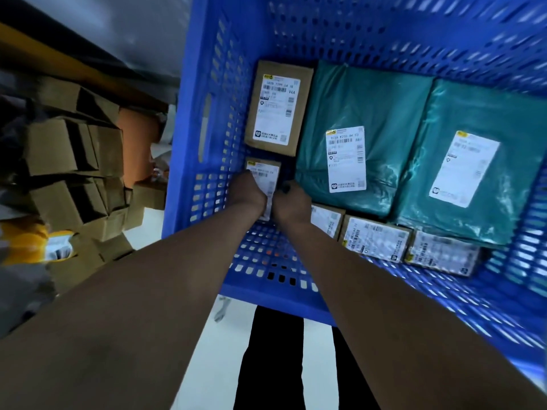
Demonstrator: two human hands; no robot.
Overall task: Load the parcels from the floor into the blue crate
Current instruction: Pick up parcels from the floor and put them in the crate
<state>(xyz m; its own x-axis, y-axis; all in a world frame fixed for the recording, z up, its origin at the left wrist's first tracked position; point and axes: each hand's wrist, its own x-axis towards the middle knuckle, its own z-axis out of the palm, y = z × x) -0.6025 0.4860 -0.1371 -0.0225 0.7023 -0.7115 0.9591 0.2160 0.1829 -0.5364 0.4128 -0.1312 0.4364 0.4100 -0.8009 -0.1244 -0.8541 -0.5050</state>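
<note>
**Crate part-filled, one small parcel being set in**

Nearest, the white floor (213, 365) is seen between the two forearms, which are stretched over the near rim of the blue crate (204, 84). Just inside that rim, the left hand (247, 192) and the right hand (291, 199) are closed round a small labelled parcel (268, 173), one on each side of it. It is held low against the crate's left wall, and whether it touches the bottom cannot be told.

To the right, along the near wall, three small boxes (376, 238) are lined up side by side. Beyond them two teal mailer bags (370, 113) are laid flat, filling the middle and right of the crate. A brown carton (278, 108) is placed at the far left, just beyond the held parcel.

Outside the crate, to the left, a heap of cardboard parcels (68, 161) is piled on the floor, with an orange parcel (137, 143) and a yellow parcel (26, 241) among them.

The task is judged partly done: six parcels are loaded, a seventh is being placed, and many are left to be fetched from the heap.
</note>
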